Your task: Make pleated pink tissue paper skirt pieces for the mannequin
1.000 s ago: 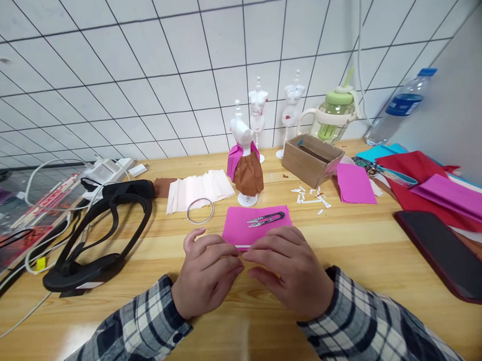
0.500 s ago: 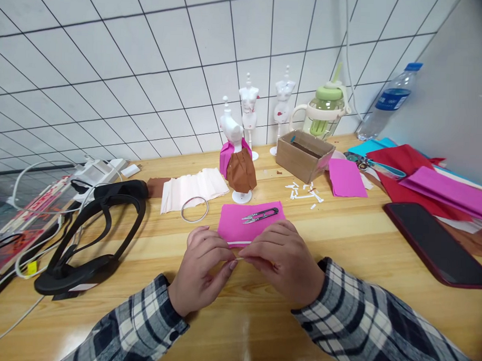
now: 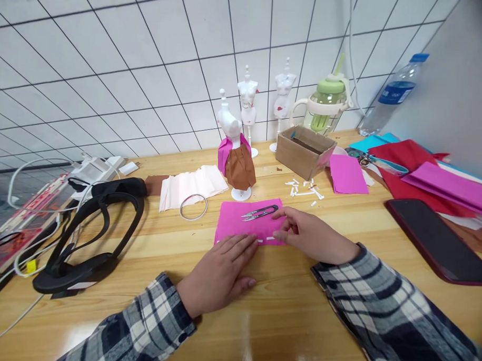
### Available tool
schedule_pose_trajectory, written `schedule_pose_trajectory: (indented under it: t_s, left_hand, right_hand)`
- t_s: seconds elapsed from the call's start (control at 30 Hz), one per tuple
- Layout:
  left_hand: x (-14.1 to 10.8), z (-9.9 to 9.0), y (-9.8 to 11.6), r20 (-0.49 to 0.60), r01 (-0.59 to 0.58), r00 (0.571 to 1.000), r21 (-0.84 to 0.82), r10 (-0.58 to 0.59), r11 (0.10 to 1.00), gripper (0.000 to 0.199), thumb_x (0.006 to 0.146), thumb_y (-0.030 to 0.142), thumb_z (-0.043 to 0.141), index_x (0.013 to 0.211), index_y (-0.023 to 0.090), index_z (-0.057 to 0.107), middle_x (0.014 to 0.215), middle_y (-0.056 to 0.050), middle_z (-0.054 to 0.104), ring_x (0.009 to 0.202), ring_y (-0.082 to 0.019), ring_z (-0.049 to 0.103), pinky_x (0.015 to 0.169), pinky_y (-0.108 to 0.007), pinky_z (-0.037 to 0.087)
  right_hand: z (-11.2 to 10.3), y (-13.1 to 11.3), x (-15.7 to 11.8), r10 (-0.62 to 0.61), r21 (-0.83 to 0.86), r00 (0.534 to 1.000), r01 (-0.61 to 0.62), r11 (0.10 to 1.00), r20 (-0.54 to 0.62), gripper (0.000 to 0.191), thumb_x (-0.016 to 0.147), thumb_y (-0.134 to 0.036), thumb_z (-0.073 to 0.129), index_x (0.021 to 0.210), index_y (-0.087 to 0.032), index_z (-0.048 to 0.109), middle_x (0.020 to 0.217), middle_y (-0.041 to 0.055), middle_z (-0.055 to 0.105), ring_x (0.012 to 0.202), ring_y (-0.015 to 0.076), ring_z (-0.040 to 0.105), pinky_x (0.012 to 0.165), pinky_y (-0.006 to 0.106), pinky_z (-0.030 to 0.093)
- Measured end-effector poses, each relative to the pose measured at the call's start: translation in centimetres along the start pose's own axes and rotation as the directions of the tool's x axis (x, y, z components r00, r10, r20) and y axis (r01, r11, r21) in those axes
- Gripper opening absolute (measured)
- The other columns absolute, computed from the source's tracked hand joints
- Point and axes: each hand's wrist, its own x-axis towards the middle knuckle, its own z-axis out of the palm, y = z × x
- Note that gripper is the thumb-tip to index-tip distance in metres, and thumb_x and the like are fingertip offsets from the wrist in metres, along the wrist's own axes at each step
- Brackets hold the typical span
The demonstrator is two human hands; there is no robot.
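Observation:
A magenta sheet lies on the table in front of me, with short white strips along its near edge. Whether it is paper or cloth I cannot tell. My left hand rests flat, fingers stretched across that near edge and covering part of the strips. At the sheet's right side hovers my right hand, thumb and forefinger apart, nothing visible between them. A pair of thread snips lies on the sheet, just left of my right fingertips.
Behind the sheet stands a mini mannequin in a brown skirt, with two bare ones further back. A cardboard box, white scraps and a phone are to the right. A ring and black headset lie left.
My hands were pinched together at the near edge. Now the left lies flat on the sheet and the right has moved off to the right with its fingers apart.

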Motion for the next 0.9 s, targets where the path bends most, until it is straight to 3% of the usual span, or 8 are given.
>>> schedule_pose_trajectory:
  t_s: [0.1, 0.27, 0.53, 0.9]
  left_hand:
    - [0.1, 0.5, 0.4, 0.076, -0.005, 0.997, -0.007, 0.006, 1.000, 0.072, 0.093, 0.047, 0.049, 0.153, 0.019, 0.020, 0.155, -0.013, 0.034, 0.141, -0.029, 0.035, 0.115, -0.049, 0.028]
    - [0.1, 0.4, 0.2, 0.065, -0.002, 0.998, -0.025, 0.004, 1.000, 0.074, 0.093, 0.049, 0.047, 0.154, 0.019, 0.016, 0.153, -0.013, 0.037, 0.140, -0.028, 0.036, 0.116, -0.051, 0.025]
    - [0.4, 0.3, 0.5, 0.107, 0.033, 0.994, 0.039, -0.037, 0.999, 0.070, 0.094, 0.052, 0.044, 0.151, 0.018, 0.025, 0.151, -0.015, 0.040, 0.138, -0.030, 0.037, 0.119, -0.057, 0.006]
    - [0.4, 0.5, 0.4, 0.097, 0.016, 0.995, 0.066, -0.022, 0.998, 0.070, 0.094, 0.055, 0.040, 0.152, 0.017, 0.024, 0.152, -0.013, 0.039, 0.138, -0.028, 0.036, 0.119, -0.053, 0.012]
  right_hand:
    - [0.8, 0.0, 0.0, 0.011, -0.007, 1.000, -0.012, 1.000, -0.016, 0.027, 0.076, -0.015, 0.061, 0.102, -0.022, 0.060, 0.075, -0.0026, 0.065, 0.068, 0.0146, 0.060, 0.063, 0.027, 0.043]
    - [1.4, 0.3, 0.4, 0.051, -0.082, 0.999, -0.050, 0.995, 0.003, 0.017, 0.076, -0.015, 0.060, 0.091, -0.023, 0.058, 0.075, -0.0027, 0.064, 0.069, 0.0148, 0.059, 0.063, 0.027, 0.041]
    - [2.1, 0.3, 0.7, 0.076, -0.124, 0.997, -0.078, 0.989, -0.021, 0.010, 0.077, -0.018, 0.060, 0.084, -0.022, 0.053, 0.077, -0.0017, 0.063, 0.071, 0.0150, 0.057, 0.063, 0.026, 0.038]
    - [2.2, 0.6, 1.0, 0.122, -0.199, 0.992, -0.126, 0.972, -0.028, 0.009, 0.077, -0.019, 0.060, 0.078, -0.022, 0.052, 0.076, -0.0023, 0.063, 0.071, 0.0141, 0.055, 0.062, 0.025, 0.034]
